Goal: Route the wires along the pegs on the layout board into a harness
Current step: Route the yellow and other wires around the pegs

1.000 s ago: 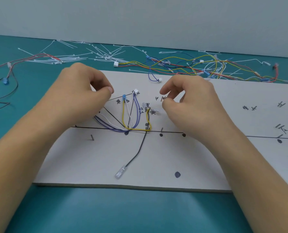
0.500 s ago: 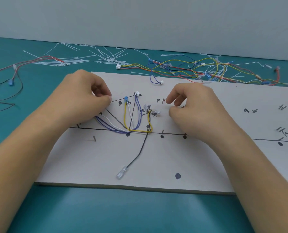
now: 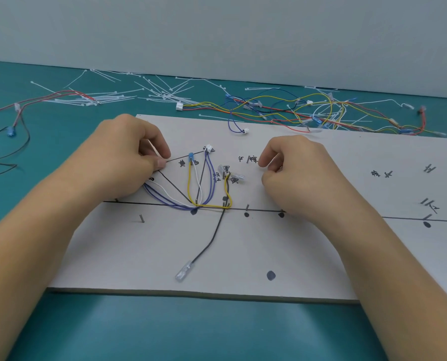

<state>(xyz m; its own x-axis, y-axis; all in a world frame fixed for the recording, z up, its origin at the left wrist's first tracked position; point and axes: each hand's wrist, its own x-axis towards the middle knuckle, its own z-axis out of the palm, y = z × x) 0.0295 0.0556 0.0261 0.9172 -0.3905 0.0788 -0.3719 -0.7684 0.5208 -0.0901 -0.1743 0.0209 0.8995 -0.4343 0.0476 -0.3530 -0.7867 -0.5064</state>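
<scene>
The left hand (image 3: 123,157) rests on the far left part of a pale board (image 3: 347,256). Its fingers are curled under and the thumb tip is pressed against the forefinger. Purple wires (image 3: 213,178) and a white wire (image 3: 198,179) run out from beneath its palm. Whether the fingertips pinch one of them is hidden. The right hand (image 3: 295,173) rests on the middle of the board. Its fingers are curled in, and the forefinger and thumb tips are slightly apart with nothing visible between them.

The routed wires lie on the board between the two hands. A yellow wire (image 3: 189,183) drops from a blue plug (image 3: 191,156), follows a drawn black line (image 3: 399,217), then turns up to clear end sleeves (image 3: 233,175). The purple wires rise to a small white plug (image 3: 209,148). A black wire (image 3: 212,241) trails toward the near edge and ends in a clear sleeve (image 3: 183,274).

Thin metal pegs (image 3: 141,218) stand here and there along the line, with black dots (image 3: 270,275) and handwritten marks (image 3: 381,174) on the board. A loose blue loop (image 3: 234,126) lies at the board's far edge.

Behind the board, a tangle of loose coloured wires (image 3: 295,110) spreads to the right. White cable ties (image 3: 139,92) are scattered in the middle, and red and black leads (image 3: 21,110) lie to the left.

Everything sits on a teal table (image 3: 139,329) in front of a plain pale wall (image 3: 217,35). Both bare forearms reach in from the lower corners and cover parts of the board's near edge.
</scene>
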